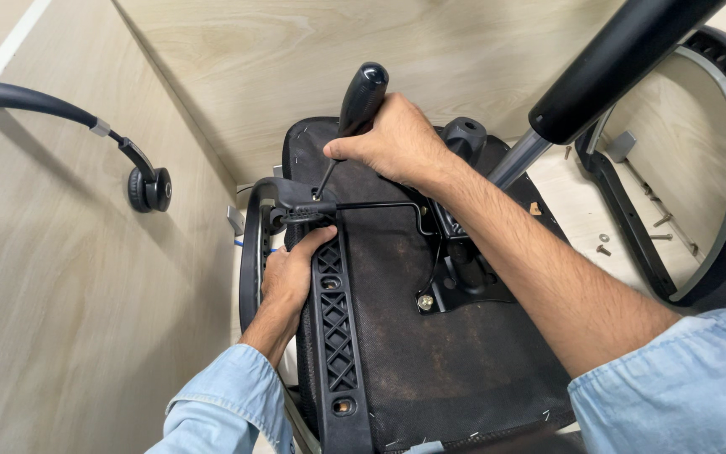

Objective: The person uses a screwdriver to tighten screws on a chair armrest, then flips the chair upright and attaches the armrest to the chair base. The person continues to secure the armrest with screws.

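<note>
An upturned office chair seat [430,353] with black fabric underside lies below me. My right hand [397,143] grips the black handle of a screwdriver [360,99], its tip set into the armrest bracket [304,210] at the seat's left edge. My left hand [296,273] holds the latticed black plastic armrest support [336,336] just below that bracket, fingers wrapped around its edge. The black armrest loop [251,252] curves out to the left of it. The seat's metal mechanism plate [460,269] with a lever rod sits under my right forearm.
A chair base leg with a castor [149,187] reaches in from the left. A gas cylinder column [607,67] crosses the upper right. A second armrest and chair back frame [716,168] lie at right, with loose screws [602,244] on the pale wooden floor. Wooden panels stand around.
</note>
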